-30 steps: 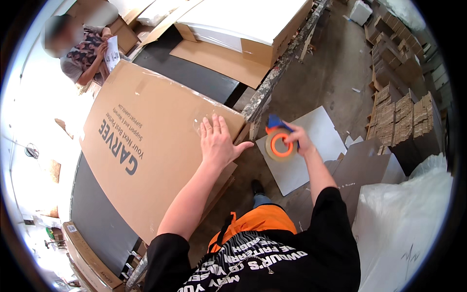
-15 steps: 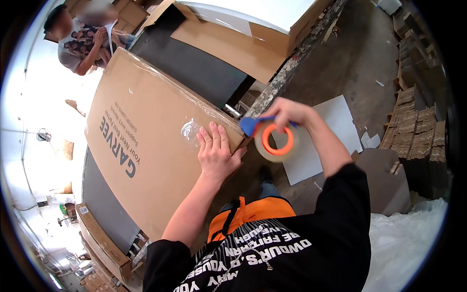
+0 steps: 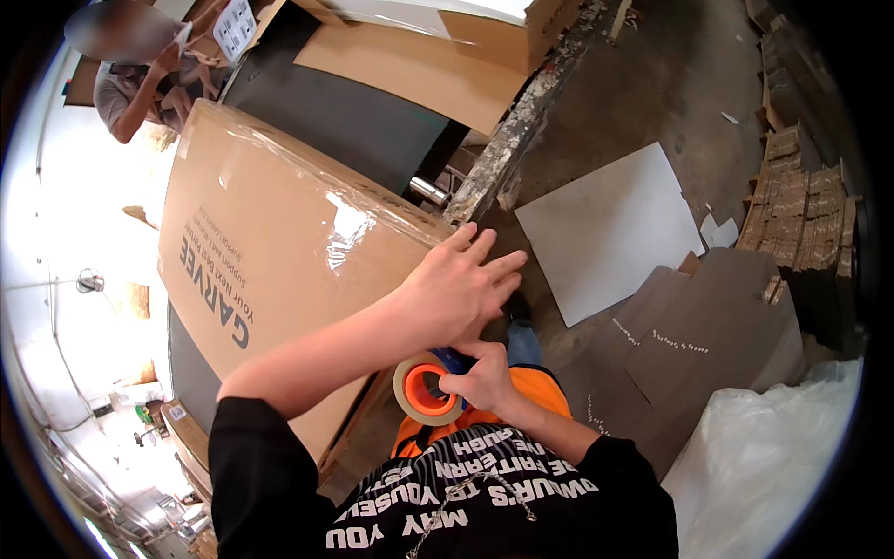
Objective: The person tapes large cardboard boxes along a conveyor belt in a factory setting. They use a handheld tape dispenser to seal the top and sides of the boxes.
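**Tape roll held low at the box corner**

Tape roll [image 3: 426,389], orange-cored, sits just below the near corner of the large cardboard box [image 3: 279,270], close against my chest. My right hand [image 3: 482,377] is clamped on it, fingers curled over the roll's right side; I think a blue dispenser part shows just above the fingers, but the left hand covers most of it, so I cannot be sure.

My left hand [image 3: 461,289] is spread flat, fingers apart and pointing to the right, palm down on the box's near right corner where the clear film wrap shines. It holds nothing. The left forearm crosses from lower left up to that corner, passing over the right hand, so the two hands are stacked, left above right, nearly touching.

The box's right edge runs beside a worn conveyor rail [image 3: 507,149]. To the right, the floor carries a pale flat sheet [image 3: 610,233], flattened brown cardboard [image 3: 708,326], stacked cartons [image 3: 801,196] and a white plastic bag [image 3: 773,466]. Another person [image 3: 140,84] stands at the box's far end.
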A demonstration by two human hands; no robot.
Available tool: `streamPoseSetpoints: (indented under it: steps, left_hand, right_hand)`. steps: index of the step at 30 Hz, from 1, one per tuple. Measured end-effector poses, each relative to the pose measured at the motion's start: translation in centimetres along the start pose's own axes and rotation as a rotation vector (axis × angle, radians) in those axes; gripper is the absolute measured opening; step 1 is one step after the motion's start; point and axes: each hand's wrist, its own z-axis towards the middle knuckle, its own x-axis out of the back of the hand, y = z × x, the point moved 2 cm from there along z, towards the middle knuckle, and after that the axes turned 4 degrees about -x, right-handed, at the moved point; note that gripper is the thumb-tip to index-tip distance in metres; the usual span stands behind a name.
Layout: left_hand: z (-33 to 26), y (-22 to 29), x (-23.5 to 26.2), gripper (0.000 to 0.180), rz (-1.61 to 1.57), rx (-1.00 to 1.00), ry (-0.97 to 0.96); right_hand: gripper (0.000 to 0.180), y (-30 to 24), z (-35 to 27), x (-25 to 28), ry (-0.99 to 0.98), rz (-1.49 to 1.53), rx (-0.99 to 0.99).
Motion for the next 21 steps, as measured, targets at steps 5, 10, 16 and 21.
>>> streamPoseSetpoints:
  steps: [5, 10, 16, 21]
  left_hand:
    - [-0.7, -5.4, -2.3, 0.043, -0.099, 0.546, -0.817]
    - [-2.9, -4.3, -3.8, 0.039, 0.062, 0.447, -0.251]
    - [-9.1, 2.0, -3.3, 0.028, 0.408, -0.183, -0.519]
    - [-19.7, 9.8, -1.1, 0.026, 0.462, -0.367, -0.623]
  right_hand:
    - [0.067, 1.1, 0.3, -0.8, 0.115, 0.096, 0.101]
    - [0.069, 2.8, -0.5, -2.9, 0.162, 0.170, 0.115]
    - [0.068, 8.5, -4.6, -12.8, 0.157, 0.016, 0.226]
    - [0.070, 14.7, -9.9, -23.5, 0.232, 0.001, 0.249]
